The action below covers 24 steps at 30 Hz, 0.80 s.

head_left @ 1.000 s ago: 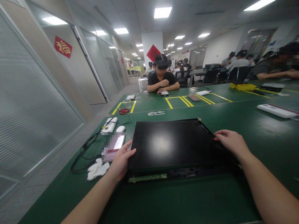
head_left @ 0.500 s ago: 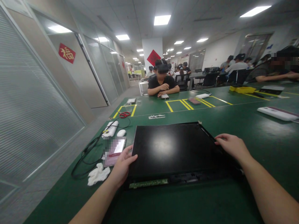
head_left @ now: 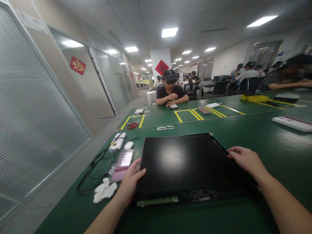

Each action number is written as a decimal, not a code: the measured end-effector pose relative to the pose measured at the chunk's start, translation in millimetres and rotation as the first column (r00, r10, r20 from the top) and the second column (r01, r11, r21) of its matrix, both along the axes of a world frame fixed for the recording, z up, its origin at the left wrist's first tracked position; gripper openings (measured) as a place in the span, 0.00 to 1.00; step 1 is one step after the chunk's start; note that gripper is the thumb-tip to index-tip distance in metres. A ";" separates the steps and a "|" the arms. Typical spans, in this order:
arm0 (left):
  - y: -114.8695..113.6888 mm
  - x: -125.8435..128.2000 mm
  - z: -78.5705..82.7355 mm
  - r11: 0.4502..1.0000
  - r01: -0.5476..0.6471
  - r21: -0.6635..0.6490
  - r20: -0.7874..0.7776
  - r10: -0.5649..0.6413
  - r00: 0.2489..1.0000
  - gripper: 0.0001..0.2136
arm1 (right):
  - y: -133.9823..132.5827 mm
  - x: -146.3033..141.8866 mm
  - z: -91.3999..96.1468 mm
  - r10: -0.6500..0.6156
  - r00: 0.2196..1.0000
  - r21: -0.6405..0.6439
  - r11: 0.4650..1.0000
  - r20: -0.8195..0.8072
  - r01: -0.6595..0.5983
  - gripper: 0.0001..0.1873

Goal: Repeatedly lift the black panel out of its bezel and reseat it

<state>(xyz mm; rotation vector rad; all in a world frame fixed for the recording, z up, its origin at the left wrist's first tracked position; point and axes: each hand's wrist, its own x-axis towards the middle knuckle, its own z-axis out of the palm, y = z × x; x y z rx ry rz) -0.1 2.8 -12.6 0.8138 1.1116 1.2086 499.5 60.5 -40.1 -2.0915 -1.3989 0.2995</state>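
Observation:
A black display panel (head_left: 182,169) lies face up in front of me, with a thin black frame (head_left: 217,143) showing along its far and right sides. Along the near edge runs a narrow green circuit board (head_left: 157,201). My left hand (head_left: 131,180) is closed on the panel's left edge, thumb on top and the other fingers partly hidden beside and below it. On the opposite side, my right hand (head_left: 245,160) pinches the right edge of the frame between thumb and fingers. The panel's underside is out of sight.
To the left lie a crumpled tissue (head_left: 104,190), a blurred-out phone-like item (head_left: 123,164), a white mouse (head_left: 129,145), a white power bank (head_left: 118,140), black cable (head_left: 91,175) and red-handled scissors (head_left: 133,125). A person (head_left: 172,92) sits opposite. A yellow tray (head_left: 254,98) stands far right.
The whole view has shifted slightly, so the table and everything on it appear lower and a little further right. Both hands keep their places on the panel and frame.

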 end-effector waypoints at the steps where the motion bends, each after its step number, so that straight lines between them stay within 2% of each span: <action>1: 0.8 0.3 -1.9 1.000 -0.018 0.023 -0.006 0.019 1.000 0.37 | 0.2 0.3 -0.6 -0.001 1.000 0.001 1.000 0.000 0.001 0.13; 5: 3.3 -0.9 -6.2 0.988 -0.046 0.146 -0.072 0.058 0.996 0.32 | 0.8 0.9 -1.6 -0.006 1.000 -0.006 1.000 -0.003 0.006 0.14; 10: 4.5 -10.9 -9.7 0.987 0.019 0.157 -0.216 0.016 0.976 0.33 | 1.1 0.8 -2.2 0.001 1.000 0.007 1.000 0.003 -0.001 0.13; 14: 9.0 -20.4 -19.2 0.968 0.034 0.248 -0.435 0.080 0.897 0.30 | 0.6 -0.8 -1.1 0.001 1.000 -0.014 1.000 0.002 -0.001 0.13; 16: 11.8 -22.7 -23.6 0.967 0.075 0.242 -0.505 0.060 0.861 0.29 | 0.2 -1.3 -0.2 -0.005 1.000 -0.024 1.000 -0.003 0.005 0.12; 24: 16.0 -21.6 -27.2 0.962 0.138 0.238 -0.625 0.043 0.779 0.27 | 1.2 -1.0 -0.3 -0.008 1.000 0.007 1.000 0.023 0.008 0.11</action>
